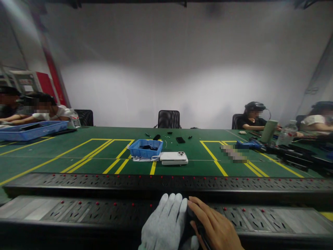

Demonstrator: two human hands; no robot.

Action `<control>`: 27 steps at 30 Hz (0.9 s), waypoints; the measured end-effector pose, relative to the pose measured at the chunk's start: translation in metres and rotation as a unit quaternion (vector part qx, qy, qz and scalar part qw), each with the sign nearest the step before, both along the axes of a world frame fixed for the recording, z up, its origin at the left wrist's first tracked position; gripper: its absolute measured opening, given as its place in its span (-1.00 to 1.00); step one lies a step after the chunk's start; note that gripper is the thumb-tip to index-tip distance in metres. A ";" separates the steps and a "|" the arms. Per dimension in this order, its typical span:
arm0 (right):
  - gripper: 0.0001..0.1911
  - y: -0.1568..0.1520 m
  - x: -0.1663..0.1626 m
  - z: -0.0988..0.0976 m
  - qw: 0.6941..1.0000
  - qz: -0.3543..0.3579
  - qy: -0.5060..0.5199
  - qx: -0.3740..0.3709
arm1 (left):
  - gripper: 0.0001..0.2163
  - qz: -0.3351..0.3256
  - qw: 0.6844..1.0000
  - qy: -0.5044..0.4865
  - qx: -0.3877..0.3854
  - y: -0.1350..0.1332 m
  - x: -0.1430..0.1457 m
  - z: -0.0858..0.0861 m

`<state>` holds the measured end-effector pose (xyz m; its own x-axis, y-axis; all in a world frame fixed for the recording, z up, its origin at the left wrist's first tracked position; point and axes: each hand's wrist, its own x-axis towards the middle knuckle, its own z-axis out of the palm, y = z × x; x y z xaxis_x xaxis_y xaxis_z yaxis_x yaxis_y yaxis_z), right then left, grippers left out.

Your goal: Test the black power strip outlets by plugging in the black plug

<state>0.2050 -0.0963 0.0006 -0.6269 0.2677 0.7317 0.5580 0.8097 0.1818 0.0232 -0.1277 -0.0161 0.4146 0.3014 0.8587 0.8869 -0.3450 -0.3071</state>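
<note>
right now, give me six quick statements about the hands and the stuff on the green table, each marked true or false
1. The left hand wears a light grey glove. True.
2. The right hand holds a black object. True.
3. The right hand is gloved. False: it is bare.
4. The white smartphone lies right of the small blue basket. True.
5. The smartphone lies lens side down. False: its lenses face up.
6. The basket is upside down. False: it stands upright, with dark items inside.

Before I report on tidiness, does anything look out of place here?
Yes, slightly: small black pieces lie scattered on the green table behind the blue basket, while other dark things lie inside it. The left hand is gloved, the right hand bare.
</note>
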 end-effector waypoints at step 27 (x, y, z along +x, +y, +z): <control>-0.74 -0.005 -0.008 -0.003 0.962 0.027 0.084 -0.260 | -0.50 -0.006 0.999 -0.034 -0.033 -0.010 0.006 -0.001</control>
